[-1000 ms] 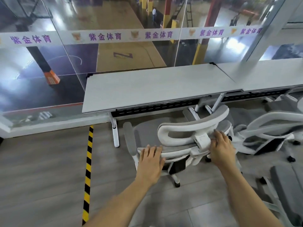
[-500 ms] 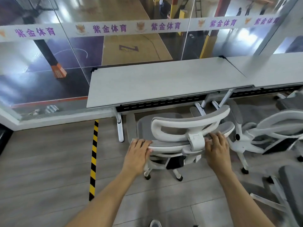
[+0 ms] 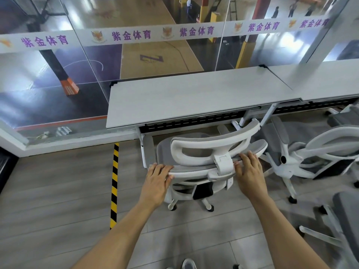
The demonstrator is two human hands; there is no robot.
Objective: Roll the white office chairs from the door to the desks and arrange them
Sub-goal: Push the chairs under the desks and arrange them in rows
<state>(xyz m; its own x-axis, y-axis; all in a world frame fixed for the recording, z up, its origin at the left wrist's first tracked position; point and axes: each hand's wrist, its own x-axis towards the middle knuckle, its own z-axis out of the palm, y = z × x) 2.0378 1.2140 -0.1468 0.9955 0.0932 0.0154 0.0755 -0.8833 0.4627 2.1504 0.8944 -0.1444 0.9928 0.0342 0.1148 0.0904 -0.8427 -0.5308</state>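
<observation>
white chair point(image 3: 202, 145) rolled nearer desk point(image 3: 194, 98), left hand point(image 3: 157, 183) and right hand point(image 3: 250, 174) still gripping its backrest

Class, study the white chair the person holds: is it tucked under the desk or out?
Out. The chair shows its whole seat in front of the desk edge; the left hand and right hand grip its backrest.
</observation>
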